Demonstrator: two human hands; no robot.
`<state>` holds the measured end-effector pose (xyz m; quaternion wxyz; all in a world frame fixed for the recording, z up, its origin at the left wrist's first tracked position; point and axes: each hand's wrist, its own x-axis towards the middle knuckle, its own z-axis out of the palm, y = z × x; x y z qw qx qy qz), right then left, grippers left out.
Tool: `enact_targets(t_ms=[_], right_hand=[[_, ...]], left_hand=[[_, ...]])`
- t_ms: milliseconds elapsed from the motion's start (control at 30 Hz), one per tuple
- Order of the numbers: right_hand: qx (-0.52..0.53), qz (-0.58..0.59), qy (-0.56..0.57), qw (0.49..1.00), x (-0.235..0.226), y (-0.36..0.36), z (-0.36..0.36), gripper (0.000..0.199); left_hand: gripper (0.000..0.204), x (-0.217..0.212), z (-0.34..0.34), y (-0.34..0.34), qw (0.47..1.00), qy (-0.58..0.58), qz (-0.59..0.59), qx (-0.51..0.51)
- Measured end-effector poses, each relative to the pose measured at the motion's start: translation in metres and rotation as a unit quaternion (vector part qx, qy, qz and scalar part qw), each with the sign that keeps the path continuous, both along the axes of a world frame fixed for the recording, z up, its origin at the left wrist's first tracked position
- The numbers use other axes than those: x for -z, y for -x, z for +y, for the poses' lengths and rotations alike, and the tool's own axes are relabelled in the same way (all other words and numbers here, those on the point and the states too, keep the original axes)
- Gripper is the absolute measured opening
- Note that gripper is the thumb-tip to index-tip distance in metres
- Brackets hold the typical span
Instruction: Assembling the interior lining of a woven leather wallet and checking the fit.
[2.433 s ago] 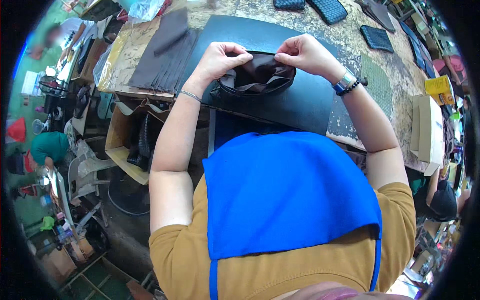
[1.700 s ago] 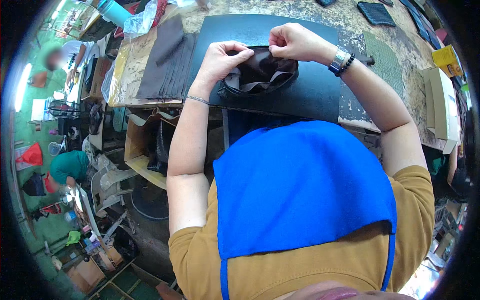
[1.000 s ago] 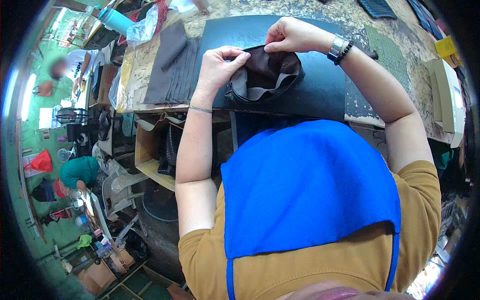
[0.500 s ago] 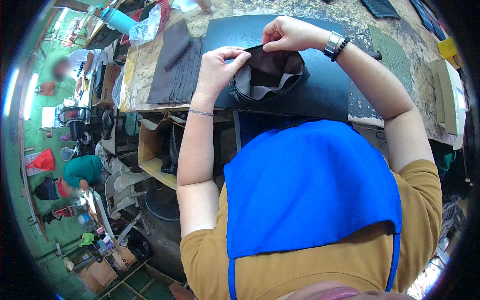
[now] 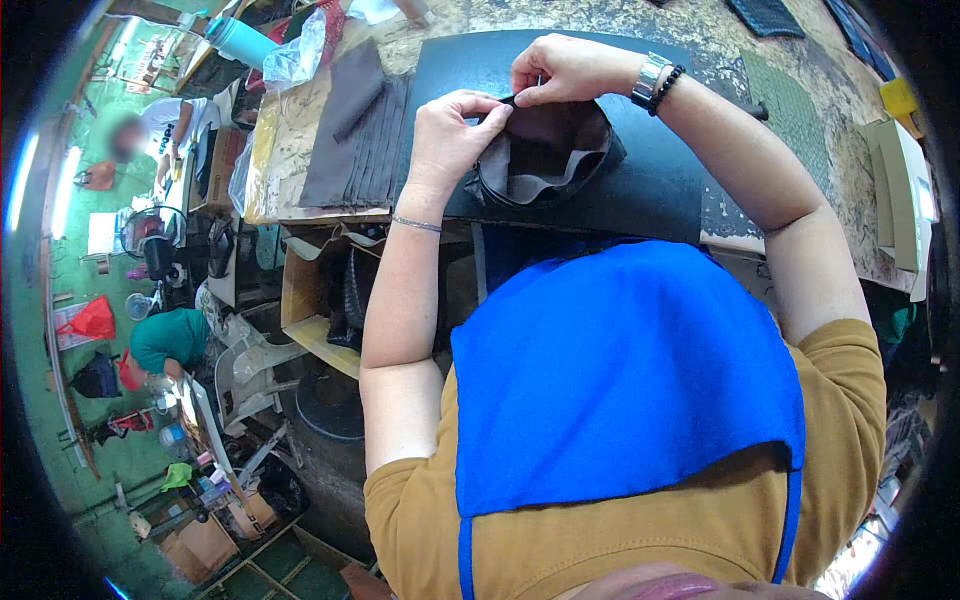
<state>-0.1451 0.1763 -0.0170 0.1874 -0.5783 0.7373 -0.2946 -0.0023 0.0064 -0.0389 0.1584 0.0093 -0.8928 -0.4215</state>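
A black pouch-like bag (image 5: pixel 607 165) with a greyish-brown lining stands with its mouth open on a dark flat mat (image 5: pixel 655 130). My left hand (image 5: pixel 462 128) pinches the bag's far left rim between thumb and fingertips. Close beside it, almost touching, my right hand (image 5: pixel 560 72) pinches the same rim from the far side. The bag's lower part rests on the mat near the table's front edge. Beyond the left forearm lies a stack of dark brown sheets (image 5: pixel 345 165), with a folded piece on top.
The worn work table (image 5: pixel 460 18) also carries a turquoise bottle (image 5: pixel 240 42) and a clear plastic bag (image 5: pixel 296 55) at far left. A green textured sheet (image 5: pixel 785 105) and a pale open box (image 5: pixel 895 190) are at right. Two people (image 5: pixel 165 340) work at the left.
My hands have come closer together along the rim, the right one shifting slightly left. The pouch has turned a little, and its mouth looks rounder.
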Motion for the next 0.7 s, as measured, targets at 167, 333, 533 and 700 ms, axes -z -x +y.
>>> enact_targets(t_ms=[167, 333, 533, 700], right_hand=[[0.026, 0.045, 0.020, 0.998, 0.017, 0.009, 0.001, 0.021], [0.066, 0.032, 0.008, 0.997, 0.006, 0.001, 0.011, 0.023], [0.180, -0.082, 0.007, 0.980, 0.004, -0.023, 0.015, 0.023], [0.208, -0.062, 0.021, 0.976, 0.020, -0.022, 0.014, 0.022]], left_hand=[[0.028, -0.011, 0.009, -0.009, 0.997, 0.072, -0.012, 0.036], [0.057, -0.034, 0.015, -0.019, 0.990, 0.046, -0.121, 0.055], [0.035, -0.032, -0.014, -0.005, 0.983, 0.153, -0.095, 0.020], [0.026, -0.013, -0.026, 0.009, 0.992, 0.014, -0.121, -0.029]])
